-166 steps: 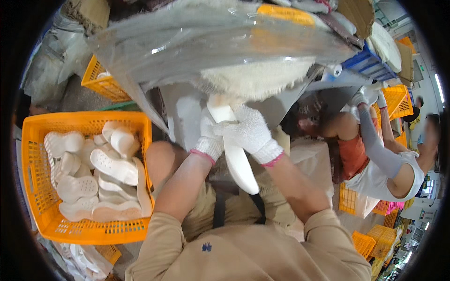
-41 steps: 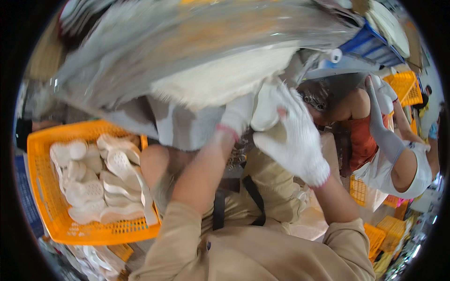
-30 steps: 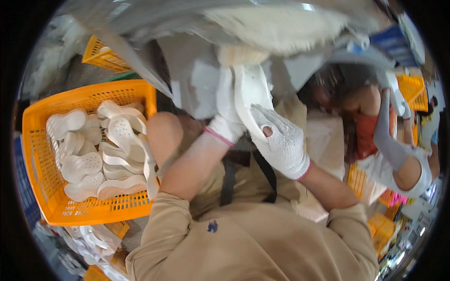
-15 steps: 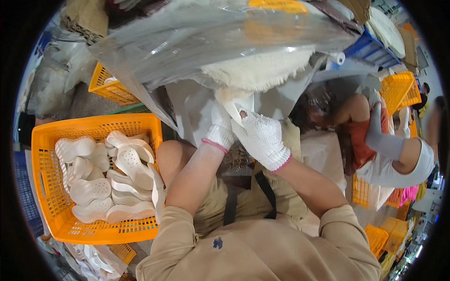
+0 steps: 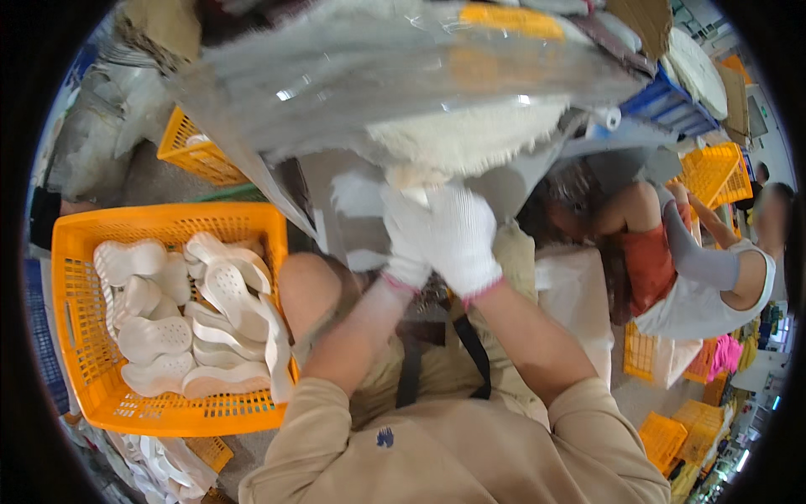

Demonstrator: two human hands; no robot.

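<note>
My left hand (image 5: 407,242) and my right hand (image 5: 460,237) are side by side in front of me, in white knit gloves with pink cuffs. Both are closed around a white shoe sole (image 5: 416,195), mostly covered by the gloves; only its far end shows. That end meets a cream band at the lower edge of a fuzzy, cream buffing wheel (image 5: 470,139). A clear plastic sheet (image 5: 336,92) drapes over the wheel. To my left, an orange basket (image 5: 168,417) holds several loose white soles (image 5: 155,338), some with small holes.
A smaller orange basket (image 5: 197,151) stands far left, beside crumpled plastic bags (image 5: 96,151). Beneath my hands is a grey surface (image 5: 336,202). A seated co-worker (image 5: 697,277) is at my right, near stacked orange baskets (image 5: 709,172). A blue crate (image 5: 667,105) stands at the far right.
My right hand has turned over and drawn in against the left, hiding most of the sole. Both hands have shifted slightly. The basket of soles looks the same.
</note>
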